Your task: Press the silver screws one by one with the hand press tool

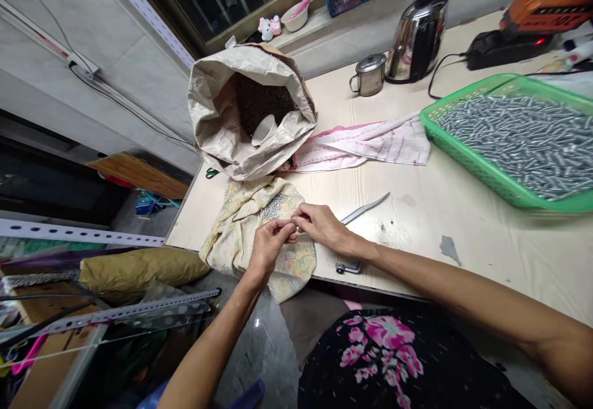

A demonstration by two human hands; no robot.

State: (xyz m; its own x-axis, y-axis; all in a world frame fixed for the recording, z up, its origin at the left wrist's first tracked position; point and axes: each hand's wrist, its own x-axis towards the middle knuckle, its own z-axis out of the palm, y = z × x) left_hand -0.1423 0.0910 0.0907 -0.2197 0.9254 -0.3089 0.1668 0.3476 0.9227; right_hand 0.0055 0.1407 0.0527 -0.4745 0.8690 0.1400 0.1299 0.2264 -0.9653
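Observation:
My left hand (270, 244) and my right hand (319, 223) meet fingertip to fingertip over a yellow patterned cloth (241, 236) at the table's front edge. Both are closed in a pinch, and whatever lies between the fingers is too small to make out. Just beyond them a small pile of silvery metal pins (274, 206) rests on the cloth. A curved grey blade-like strip (365, 207) lies past my right wrist. Under that forearm, near the edge, is a small metal clamp-like piece (348, 267).
An open woven sack (208, 112) holds dark small pieces and a white cup (264, 130). A green basket (491, 177) full of silvery pins stands at right. Behind are a pink-white towel (365, 144), a lidded metal mug (370, 75), a kettle (419, 38) and an orange tool battery (546, 10).

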